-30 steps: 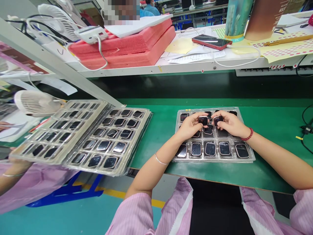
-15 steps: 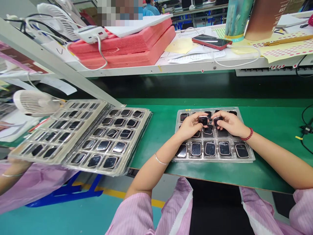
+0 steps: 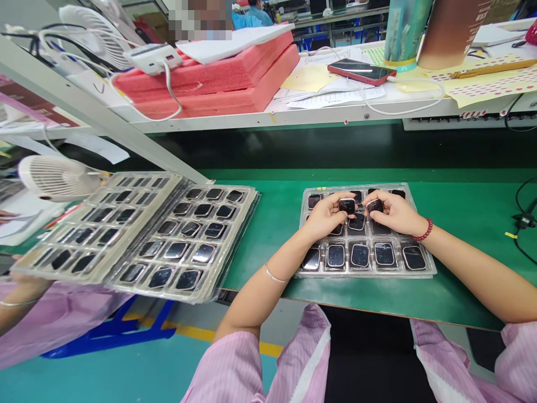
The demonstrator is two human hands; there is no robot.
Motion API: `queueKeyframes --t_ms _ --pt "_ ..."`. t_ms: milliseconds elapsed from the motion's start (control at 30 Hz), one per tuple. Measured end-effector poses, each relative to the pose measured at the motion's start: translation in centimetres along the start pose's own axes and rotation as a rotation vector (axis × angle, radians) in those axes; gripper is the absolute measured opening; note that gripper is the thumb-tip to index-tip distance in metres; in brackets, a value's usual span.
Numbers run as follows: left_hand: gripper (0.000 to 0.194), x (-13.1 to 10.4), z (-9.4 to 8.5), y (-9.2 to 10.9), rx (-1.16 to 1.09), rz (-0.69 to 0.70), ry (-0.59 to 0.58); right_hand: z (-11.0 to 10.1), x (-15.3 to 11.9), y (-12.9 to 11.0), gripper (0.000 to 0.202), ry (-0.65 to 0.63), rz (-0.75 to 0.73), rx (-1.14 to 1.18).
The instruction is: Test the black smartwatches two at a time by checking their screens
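My left hand (image 3: 325, 217) pinches a smartwatch case (image 3: 347, 206) with a dark square screen, held just above a clear plastic tray (image 3: 298, 270). A second smartwatch case (image 3: 375, 207) is between the fingers and thumb of my right hand (image 3: 394, 212), a short gap to the right of the first. Both screens are turned towards me. Under my hands, the tray's pockets carry several more cases, such as one in the front row (image 3: 359, 255). My hands and wrists cover part of the back and middle rows.
To the left, stacked clear trays (image 3: 184, 296) of similar cases overlap the green bench (image 3: 268, 224). A co-worker's hand (image 3: 29, 282) touches the far-left tray. Above stands a shelf with red foam blocks (image 3: 268, 78), a phone (image 3: 361, 71) and a cup (image 3: 406, 33). Black cables (image 3: 524, 221) lie at right.
The case in my right hand is tilted slightly differently, with more of its screen showing. The whole view has shifted a little; my left hand keeps its grip.
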State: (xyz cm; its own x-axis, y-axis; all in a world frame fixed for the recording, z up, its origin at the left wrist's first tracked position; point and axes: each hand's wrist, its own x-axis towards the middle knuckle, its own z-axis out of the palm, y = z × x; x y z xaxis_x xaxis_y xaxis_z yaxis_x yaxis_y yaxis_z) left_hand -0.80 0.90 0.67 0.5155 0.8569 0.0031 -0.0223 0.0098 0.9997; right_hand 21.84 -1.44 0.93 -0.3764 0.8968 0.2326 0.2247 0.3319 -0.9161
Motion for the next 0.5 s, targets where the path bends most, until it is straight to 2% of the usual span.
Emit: queueKeyframes --t_ms 200,367,433,500 --pt "0.059 -0.1 0.0 0.2 -0.063 0.019 0.019 0.0 -0.2 0.0 0.031 -0.025 0.045 0.041" --pt "0.075 0.5 -0.3 0.0 -0.237 -0.073 -0.030 0.0 -0.1 0.2 0.030 -0.017 0.037 0.048" --pt "0.075 0.4 -0.6 0.7 -0.311 -0.105 -0.056 0.0 -0.1 0.1 0.030 -0.004 0.020 0.046" --pt "0.075 -0.7 -0.7 2.3 -0.380 -0.124 -0.128 0.0 -0.2 -0.1 0.028 0.020 0.000 0.036"
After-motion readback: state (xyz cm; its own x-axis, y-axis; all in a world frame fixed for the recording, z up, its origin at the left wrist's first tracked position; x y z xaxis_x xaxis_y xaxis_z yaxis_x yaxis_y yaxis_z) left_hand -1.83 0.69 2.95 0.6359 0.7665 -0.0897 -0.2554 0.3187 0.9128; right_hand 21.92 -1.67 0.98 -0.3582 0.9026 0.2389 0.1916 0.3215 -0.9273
